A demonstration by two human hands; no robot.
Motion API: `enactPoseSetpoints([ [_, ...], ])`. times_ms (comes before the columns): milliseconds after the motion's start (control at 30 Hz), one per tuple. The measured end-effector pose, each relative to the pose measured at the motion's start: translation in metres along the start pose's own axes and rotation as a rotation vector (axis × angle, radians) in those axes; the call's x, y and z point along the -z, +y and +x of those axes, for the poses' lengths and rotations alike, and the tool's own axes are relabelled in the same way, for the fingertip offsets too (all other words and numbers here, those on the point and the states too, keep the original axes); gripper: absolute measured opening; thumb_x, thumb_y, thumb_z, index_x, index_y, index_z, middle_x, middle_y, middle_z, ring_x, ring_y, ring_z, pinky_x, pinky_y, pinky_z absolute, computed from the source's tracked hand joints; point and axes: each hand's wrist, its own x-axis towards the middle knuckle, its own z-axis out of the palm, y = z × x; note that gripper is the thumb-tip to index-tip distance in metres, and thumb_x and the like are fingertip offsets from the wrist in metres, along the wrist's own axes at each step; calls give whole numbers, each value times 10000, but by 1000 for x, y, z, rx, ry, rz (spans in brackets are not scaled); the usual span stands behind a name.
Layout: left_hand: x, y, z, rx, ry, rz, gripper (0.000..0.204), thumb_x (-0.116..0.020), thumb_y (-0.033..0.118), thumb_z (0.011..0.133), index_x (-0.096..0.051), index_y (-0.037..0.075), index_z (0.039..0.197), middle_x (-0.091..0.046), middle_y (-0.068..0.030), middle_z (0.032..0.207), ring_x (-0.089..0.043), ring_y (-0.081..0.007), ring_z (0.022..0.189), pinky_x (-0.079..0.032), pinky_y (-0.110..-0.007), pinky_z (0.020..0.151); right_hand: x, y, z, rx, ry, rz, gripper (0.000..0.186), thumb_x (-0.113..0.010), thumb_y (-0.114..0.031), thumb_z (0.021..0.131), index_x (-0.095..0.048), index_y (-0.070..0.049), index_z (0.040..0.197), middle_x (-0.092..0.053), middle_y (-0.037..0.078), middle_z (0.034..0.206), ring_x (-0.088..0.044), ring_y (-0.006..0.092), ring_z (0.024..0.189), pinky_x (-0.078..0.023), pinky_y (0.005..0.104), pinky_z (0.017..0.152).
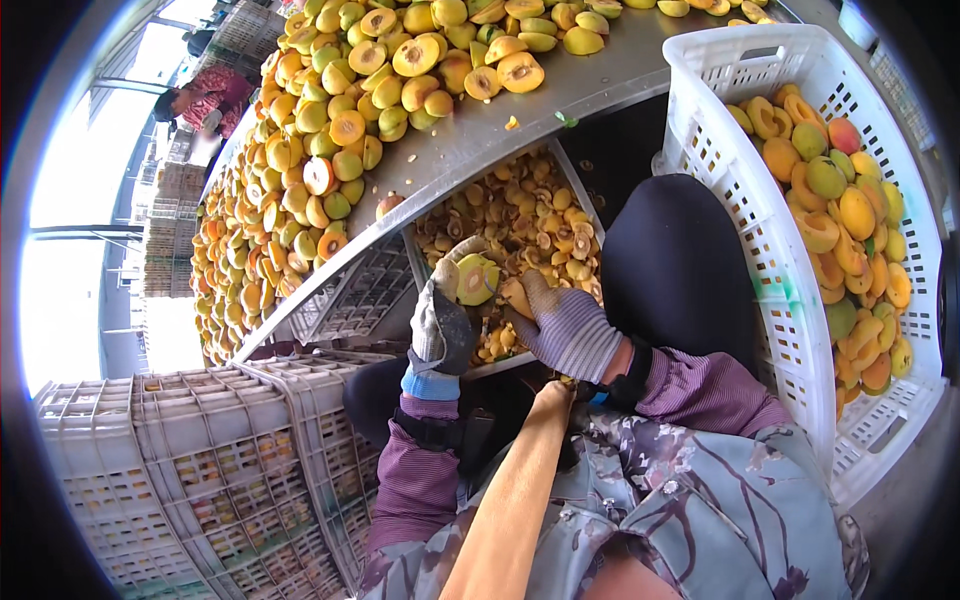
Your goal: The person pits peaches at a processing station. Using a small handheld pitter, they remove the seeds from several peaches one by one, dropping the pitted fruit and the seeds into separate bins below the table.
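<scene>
My left hand (442, 325), in a grey-white glove, is closed around a yellow-green fruit half (477, 280), its cut face up. My right hand (570, 330), in a striped, stained glove, is closed just right of that fruit, apparently on a small tool at its cut face, too small to make out clearly. Beneath both hands lies a bin of small fruit halves and scraps (566, 165). A long tan wooden piece (510, 510) runs from below my hands toward my body.
A metal table (420, 170) bears heaped halved fruit (340, 100). A white crate of fruit (720, 55) stands at my right, close by my dark-clad knee (670, 260). Stacked plastic crates (160, 450) fill the lower left. A person in patterned red (215, 95) is at the upper left.
</scene>
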Motion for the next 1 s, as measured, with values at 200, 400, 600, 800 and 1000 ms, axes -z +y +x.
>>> enactPoseSetpoints([
  [200, -11, -8, -21, 22, 19, -32, 538, -445, 503, 944, -535, 53, 1225, -615, -51, 1011, -581, -120, 865, -484, -232, 688, -7, -1, -8, 38, -92, -72, 310, -587, -223, 867, -416, 19, 958, -593, 190, 604, -614, 382, 575, -488, 464, 532],
  [400, -18, -16, -20, -135, 62, 12, 422, -410, 396, 992, -545, 1, 1049, -608, -91, 913, -585, -168, 844, -492, -282, 769, -14, -3, -13, -50, -192, 15, 338, -610, -231, 856, -434, 23, 992, -594, 224, 655, -617, 411, 626, -498, 468, 550],
  [600, -25, -16, -19, -199, 107, 45, 399, -403, 373, 998, -540, -1, 966, -608, -116, 886, -575, -183, 802, -482, -305, 765, -20, 0, -11, -65, -239, 119, 341, -585, -242, 865, -479, 48, 1010, -625, 249, 773, -631, 412, 750, -503, 468, 651],
  [800, -26, -9, -18, -199, 44, 4, 574, -422, 518, 959, -606, -24, 916, -622, -114, 843, -570, -176, 773, -469, -300, 716, 10, -18, -7, -290, -531, 692, 367, -596, -273, 866, -516, 22, 1068, -624, 250, 852, -636, 386, 751, -513, 440, 671],
  [1000, -2, -12, -9, -149, -171, 103, 455, -537, 424, 923, -615, -22, 880, -644, -128, 811, -603, -207, 681, -506, -311, 641, 13, -16, -2, -363, -772, 600, 314, -581, -243, 883, -535, 23, 1043, -630, 175, 813, -639, 273, 739, -518, 405, 688],
])
